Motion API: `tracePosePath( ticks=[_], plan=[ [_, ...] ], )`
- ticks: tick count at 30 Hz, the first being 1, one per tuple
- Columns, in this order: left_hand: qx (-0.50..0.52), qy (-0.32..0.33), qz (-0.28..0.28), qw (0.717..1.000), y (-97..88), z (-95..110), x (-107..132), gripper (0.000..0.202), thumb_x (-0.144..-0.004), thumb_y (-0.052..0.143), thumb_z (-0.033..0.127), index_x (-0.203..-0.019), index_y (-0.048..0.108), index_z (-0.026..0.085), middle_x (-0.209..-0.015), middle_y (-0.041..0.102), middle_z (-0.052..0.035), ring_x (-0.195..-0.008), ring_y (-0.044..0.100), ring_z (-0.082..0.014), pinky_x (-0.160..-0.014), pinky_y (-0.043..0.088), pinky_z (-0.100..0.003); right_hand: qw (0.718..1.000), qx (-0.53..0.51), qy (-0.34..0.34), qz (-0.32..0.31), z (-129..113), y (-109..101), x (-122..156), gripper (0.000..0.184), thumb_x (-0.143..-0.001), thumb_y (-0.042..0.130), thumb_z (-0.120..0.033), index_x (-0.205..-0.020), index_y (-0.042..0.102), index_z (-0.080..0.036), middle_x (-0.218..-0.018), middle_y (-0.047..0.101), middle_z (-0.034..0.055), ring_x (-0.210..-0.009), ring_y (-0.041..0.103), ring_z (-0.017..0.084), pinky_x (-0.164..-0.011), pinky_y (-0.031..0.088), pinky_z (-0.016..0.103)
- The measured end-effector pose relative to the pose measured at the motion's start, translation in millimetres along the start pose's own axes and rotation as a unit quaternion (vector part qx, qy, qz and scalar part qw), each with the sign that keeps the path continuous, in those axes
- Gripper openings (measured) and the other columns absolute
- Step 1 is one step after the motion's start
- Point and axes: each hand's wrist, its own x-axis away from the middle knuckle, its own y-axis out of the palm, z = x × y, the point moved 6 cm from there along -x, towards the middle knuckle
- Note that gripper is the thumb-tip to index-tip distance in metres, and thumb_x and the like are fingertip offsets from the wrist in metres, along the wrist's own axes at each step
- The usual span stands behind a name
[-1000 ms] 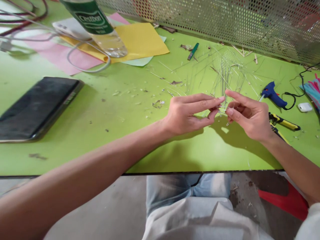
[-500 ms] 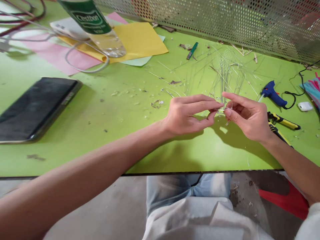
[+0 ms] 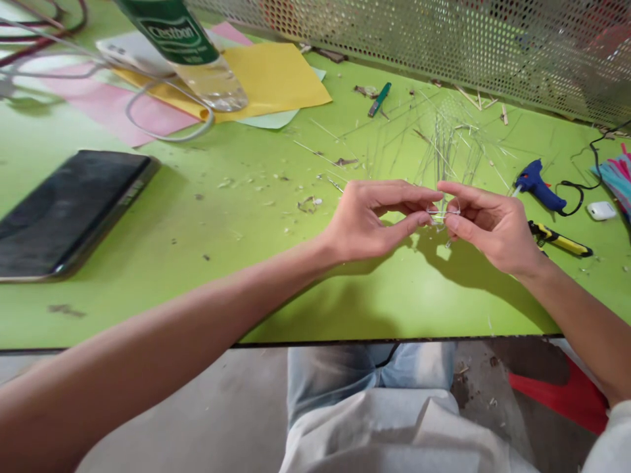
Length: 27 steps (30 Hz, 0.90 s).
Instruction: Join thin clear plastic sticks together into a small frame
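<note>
The left hand (image 3: 369,220) and right hand (image 3: 493,226) meet above a green table (image 3: 162,263), each thumb and forefinger pinching a small loop of thin pale strand (image 3: 442,211) held between them. Just beyond the fingertips lies a scatter of thin straw-like sticks (image 3: 446,148). Near the right hand sit a blue hot glue gun (image 3: 537,186) and yellow-handled pliers (image 3: 559,238). Farther left lie a black phone (image 3: 73,213), a sheet of yellow paper (image 3: 276,82) and a water bottle (image 3: 182,46).
</note>
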Motion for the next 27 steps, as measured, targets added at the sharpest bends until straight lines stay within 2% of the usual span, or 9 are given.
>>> tracePosePath(
  ticks=[7, 11, 17, 22, 25, 27],
  plan=[
    [0.005, -0.018, -0.011, 1.000, -1.6, 3.0, -3.5, 0.017, -0.095, 0.079, 0.019, -0.107, 0.089, 0.026, -0.103, 0.087, -0.0063, -0.085, 0.083, -0.0195, -0.080, 0.070, -0.030, 1.000, -0.004, -0.004, -0.009, -0.2, 0.7, 0.3, 0.042, -0.094, 0.084, -0.036, -0.134, 0.079, -0.026, -0.094, 0.070, 0.0010, -0.073, 0.059, 0.010, -0.065, 0.060, 0.025],
    [0.010, -0.033, 0.007, 0.999, -1.4, 1.2, -2.4, 0.014, -0.092, 0.082, 0.023, -0.104, 0.088, 0.023, -0.102, 0.087, -0.0074, -0.087, 0.083, -0.0200, -0.082, 0.069, -0.030, 1.000, 0.008, -0.014, -0.004, -1.8, 0.5, 0.3, 0.043, -0.094, 0.083, -0.037, -0.135, 0.079, -0.025, -0.093, 0.069, 0.0012, -0.072, 0.058, 0.010, -0.064, 0.059, 0.024],
    [0.076, -0.119, 0.054, 0.988, -1.9, -11.8, 2.0, 0.036, -0.084, 0.093, 0.032, -0.116, 0.085, 0.018, -0.094, 0.086, -0.0076, -0.086, 0.083, -0.0205, -0.082, 0.070, -0.030, 0.999, 0.035, -0.033, 0.010, -3.1, -1.4, -0.3, 0.044, -0.096, 0.081, -0.038, -0.137, 0.077, -0.024, -0.093, 0.070, 0.0023, -0.072, 0.059, 0.010, -0.064, 0.058, 0.024],
    [0.130, -0.176, 0.076, 0.973, -5.2, -19.8, 0.7, 0.044, -0.081, 0.096, 0.041, -0.114, 0.083, 0.015, -0.105, 0.086, -0.0118, -0.090, 0.084, -0.0230, -0.088, 0.071, -0.034, 0.997, 0.048, -0.044, 0.034, -2.6, -5.0, -0.8, 0.043, -0.095, 0.081, -0.035, -0.137, 0.077, -0.025, -0.094, 0.071, 0.0019, -0.071, 0.058, 0.010, -0.065, 0.059, 0.026],
    [0.127, -0.219, 0.105, 0.962, -7.8, -25.0, 0.8, 0.049, -0.078, 0.097, 0.039, -0.118, 0.081, 0.016, -0.109, 0.085, -0.0118, -0.094, 0.084, -0.0241, -0.090, 0.071, -0.036, 0.997, 0.048, -0.043, 0.045, -1.7, -6.9, -1.0, 0.042, -0.094, 0.081, -0.034, -0.136, 0.078, -0.026, -0.094, 0.071, 0.0016, -0.070, 0.059, 0.010, -0.066, 0.059, 0.027],
    [0.119, -0.241, 0.113, 0.957, -8.0, -26.0, 1.0, 0.054, -0.074, 0.098, 0.037, -0.120, 0.080, 0.016, -0.105, 0.085, -0.0105, -0.090, 0.084, -0.0235, -0.086, 0.071, -0.034, 0.997, 0.049, -0.043, 0.049, -1.3, -7.7, -1.0, 0.042, -0.094, 0.081, -0.032, -0.135, 0.078, -0.026, -0.095, 0.072, 0.0016, -0.071, 0.060, 0.010, -0.066, 0.060, 0.027]
  ],
)
